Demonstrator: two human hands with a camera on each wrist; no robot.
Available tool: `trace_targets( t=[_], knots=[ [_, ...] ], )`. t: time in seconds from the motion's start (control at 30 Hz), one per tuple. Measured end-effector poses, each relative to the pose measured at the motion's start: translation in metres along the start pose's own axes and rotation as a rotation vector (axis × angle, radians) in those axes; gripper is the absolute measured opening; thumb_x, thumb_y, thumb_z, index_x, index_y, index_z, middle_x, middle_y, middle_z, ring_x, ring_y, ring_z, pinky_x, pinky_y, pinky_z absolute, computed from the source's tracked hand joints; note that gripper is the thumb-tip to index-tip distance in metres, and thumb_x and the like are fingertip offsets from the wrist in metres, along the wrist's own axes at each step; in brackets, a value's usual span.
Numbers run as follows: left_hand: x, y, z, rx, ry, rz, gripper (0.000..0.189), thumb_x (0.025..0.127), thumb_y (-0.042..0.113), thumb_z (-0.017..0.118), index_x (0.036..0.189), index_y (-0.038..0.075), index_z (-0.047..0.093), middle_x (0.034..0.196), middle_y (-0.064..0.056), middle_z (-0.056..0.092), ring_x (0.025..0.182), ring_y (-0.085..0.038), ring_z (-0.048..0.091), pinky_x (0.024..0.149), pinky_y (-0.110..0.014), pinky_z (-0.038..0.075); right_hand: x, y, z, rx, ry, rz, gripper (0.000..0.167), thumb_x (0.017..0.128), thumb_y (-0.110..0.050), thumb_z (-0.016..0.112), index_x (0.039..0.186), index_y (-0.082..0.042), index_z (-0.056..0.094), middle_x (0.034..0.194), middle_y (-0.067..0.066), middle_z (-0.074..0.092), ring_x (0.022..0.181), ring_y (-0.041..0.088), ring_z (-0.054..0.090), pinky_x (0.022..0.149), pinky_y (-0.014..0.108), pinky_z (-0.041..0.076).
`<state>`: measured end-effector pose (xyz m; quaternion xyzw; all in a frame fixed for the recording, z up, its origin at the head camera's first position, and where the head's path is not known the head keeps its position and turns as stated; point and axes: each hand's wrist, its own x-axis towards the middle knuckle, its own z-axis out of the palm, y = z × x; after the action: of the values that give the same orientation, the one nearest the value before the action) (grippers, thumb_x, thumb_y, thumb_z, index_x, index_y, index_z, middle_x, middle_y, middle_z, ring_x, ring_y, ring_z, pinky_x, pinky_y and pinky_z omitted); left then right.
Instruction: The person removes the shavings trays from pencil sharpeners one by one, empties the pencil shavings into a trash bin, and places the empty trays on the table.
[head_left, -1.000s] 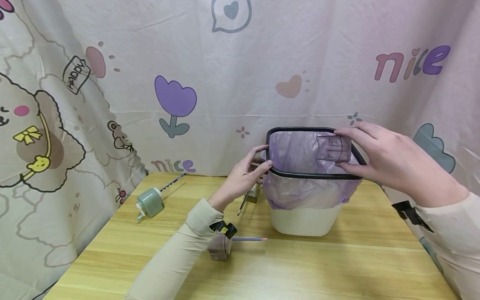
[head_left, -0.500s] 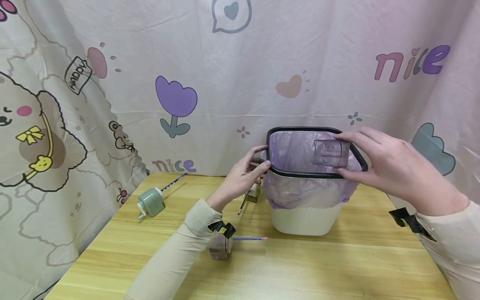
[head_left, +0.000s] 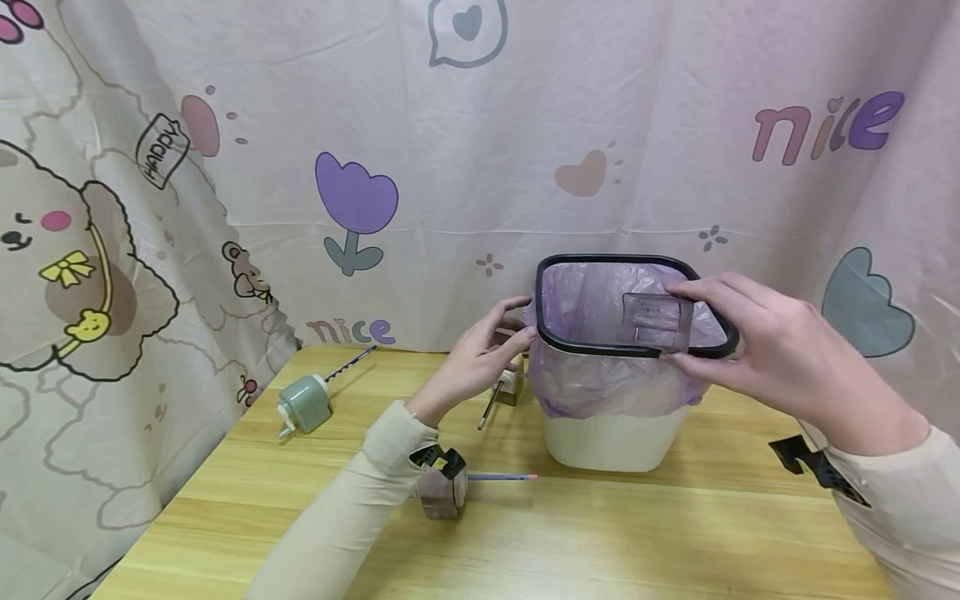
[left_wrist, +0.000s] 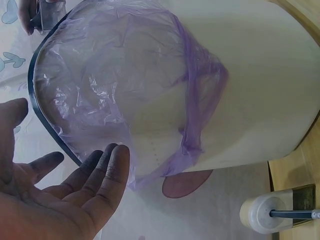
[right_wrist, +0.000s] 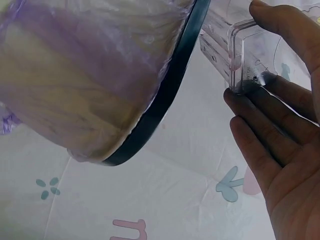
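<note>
While the left grip [head_left: 480, 354], fingers loose, flanks the bin [head_left: 613, 443], the right grip [head_left: 791, 350] pinches the clear container [head_left: 654, 320] above its mouth.

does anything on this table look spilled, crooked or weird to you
No spill or damage shows. The purple liner hangs crumpled below the black rim of the white bin, its lower edge bunched and uneven, which looks untidy.

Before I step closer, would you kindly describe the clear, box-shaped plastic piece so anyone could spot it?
On the wood-grain table stands a white bin with a black rim and purple plastic liner. At its mouth, the person's right hand pinches a clear, box-shaped plastic piece. Its hard, see-through walls set it apart from the crinkled liner and the opaque rim.
</note>
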<state>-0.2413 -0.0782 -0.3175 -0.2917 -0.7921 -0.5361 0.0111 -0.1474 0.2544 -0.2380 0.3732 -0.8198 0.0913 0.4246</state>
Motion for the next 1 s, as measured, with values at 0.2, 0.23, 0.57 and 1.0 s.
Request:
trace_targets(
  t=[0.2,0.23,0.57,1.0],
  knots=[
    [-0.002,-0.002,-0.002,0.039,-0.003,0.008,0.049,0.111,0.035,0.060,0.158,0.028,0.046,0.136,-0.013,0.069,0.119,-0.032,0.074,0.089,-0.045,0.067,-0.002,-0.002,0.000,0.039,0.036,-0.010,0.072,0.103,-0.068,0.051,0.129,-0.004,0.073,0.106,0.008,0.073,0.060,-0.004,0.043,0.054,0.016,0.046],
    [-0.003,-0.002,-0.002,0.040,-0.005,0.010,0.049,0.111,0.035,0.060,0.158,0.028,0.046,0.136,-0.013,0.069,0.118,-0.033,0.074,0.090,-0.047,0.067,-0.002,-0.003,0.000,0.042,0.042,-0.012,0.072,0.103,-0.068,0.052,0.128,-0.004,0.073,0.106,0.009,0.073,0.060,-0.005,0.042,0.053,0.015,0.046],
    [-0.006,-0.002,-0.003,0.064,-0.029,0.019,0.049,0.112,0.032,0.059,0.159,0.028,0.046,0.135,-0.013,0.068,0.117,-0.029,0.073,0.090,-0.047,0.067,-0.005,-0.007,0.000,0.066,0.074,-0.016,0.071,0.103,-0.066,0.054,0.126,-0.001,0.074,0.100,0.006,0.072,0.071,-0.005,0.045,0.053,0.014,0.043],
    [-0.012,-0.004,-0.007,0.093,-0.038,0.041,0.052,0.112,0.030,0.059,0.161,0.021,0.044,0.134,-0.013,0.069,0.116,-0.031,0.074,0.092,-0.047,0.066,-0.013,-0.021,0.005,0.099,0.120,-0.034,0.070,0.104,-0.064,0.056,0.124,0.000,0.075,0.107,0.007,0.076,0.104,-0.011,0.058,0.088,0.002,0.049]
  ],
)
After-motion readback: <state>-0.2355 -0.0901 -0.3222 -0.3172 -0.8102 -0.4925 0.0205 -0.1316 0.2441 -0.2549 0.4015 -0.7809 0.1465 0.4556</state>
